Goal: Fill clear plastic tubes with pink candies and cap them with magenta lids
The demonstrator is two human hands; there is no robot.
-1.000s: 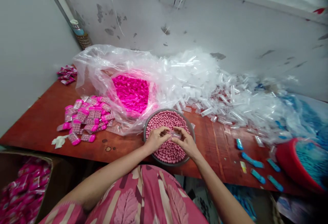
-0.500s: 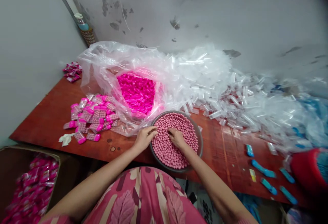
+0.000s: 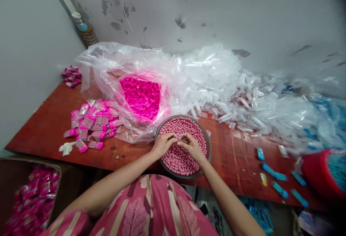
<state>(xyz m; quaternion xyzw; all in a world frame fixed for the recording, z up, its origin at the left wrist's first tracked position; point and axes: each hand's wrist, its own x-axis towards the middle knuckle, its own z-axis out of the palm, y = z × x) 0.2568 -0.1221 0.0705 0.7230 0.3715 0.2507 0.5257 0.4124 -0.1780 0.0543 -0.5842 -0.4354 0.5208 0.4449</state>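
Observation:
A round grey bowl [image 3: 209, 149] full of small pink balls [image 3: 186, 162] sits at the table's front edge. Above the balls, my left hand [image 3: 164, 144] and my right hand [image 3: 190, 147] meet with fingertips pinched together. Between them is a small clear plastic container [image 3: 177, 137], pinkish and mostly hidden by the fingers; I cannot make out its contents. Behind the bowl, bright pink caps [image 3: 142, 97] fill an open clear bag [image 3: 108, 61]. To the left lies a pile of ball-filled clear containers with pink caps [image 3: 101, 120].
Many clear empty containers [image 3: 224, 102] are heaped along the wall at right. Blue pieces [image 3: 274, 173] and a red bucket [image 3: 316, 173] are on the table's right end. A box of pink packets [image 3: 32, 196] stands low at left; a crumpled white tissue [image 3: 66, 148] lies nearby.
My left hand has moved right from the bowl's rim, and my right hand has lifted out of the pink balls. They now meet at the small container. The view has shifted slightly.

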